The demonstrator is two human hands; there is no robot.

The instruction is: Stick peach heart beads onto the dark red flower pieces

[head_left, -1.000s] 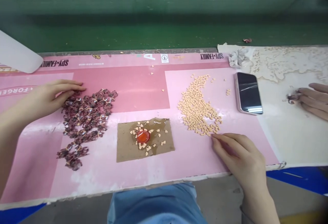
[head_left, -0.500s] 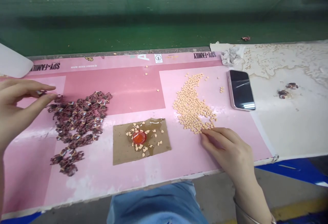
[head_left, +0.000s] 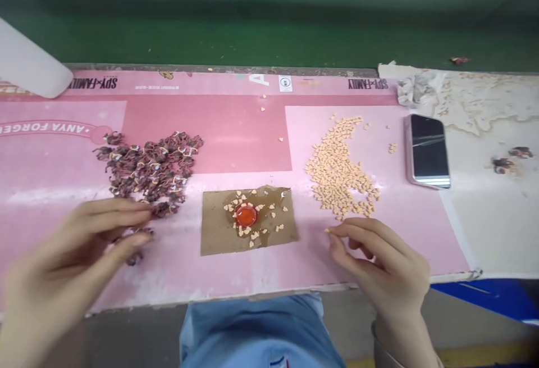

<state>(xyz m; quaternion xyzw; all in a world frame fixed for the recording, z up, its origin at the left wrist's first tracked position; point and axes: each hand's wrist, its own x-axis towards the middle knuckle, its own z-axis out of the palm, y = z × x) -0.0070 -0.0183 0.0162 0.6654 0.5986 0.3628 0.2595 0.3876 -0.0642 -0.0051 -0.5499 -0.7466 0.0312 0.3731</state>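
My left hand (head_left: 84, 255) is over the lower part of a pile of dark maroon figures (head_left: 151, 166), thumb and fingers apart, nothing seen between them. Between the thumb and forefinger of my right hand (head_left: 379, 261) is a small cream piece (head_left: 327, 231), just below a heap of similar cream pieces (head_left: 341, 174). Between the hands lies a brown card (head_left: 214, 233) wet with clear liquid, with a round red-orange thing (head_left: 246, 216) on it and several cream pieces scattered around that.
A black-screened phone (head_left: 429, 151) lies right of the cream heap, with crumpled tissue (head_left: 419, 90) behind it. A white container (head_left: 31, 67) leans in at the far left. Two dark figures (head_left: 503, 166) lie at the far right. Green surface (head_left: 252, 25) runs behind.
My left hand has moved from the back left of the maroon pile down over its near part. My right hand has drawn slightly away from the heap with a cream piece. The view has shifted.
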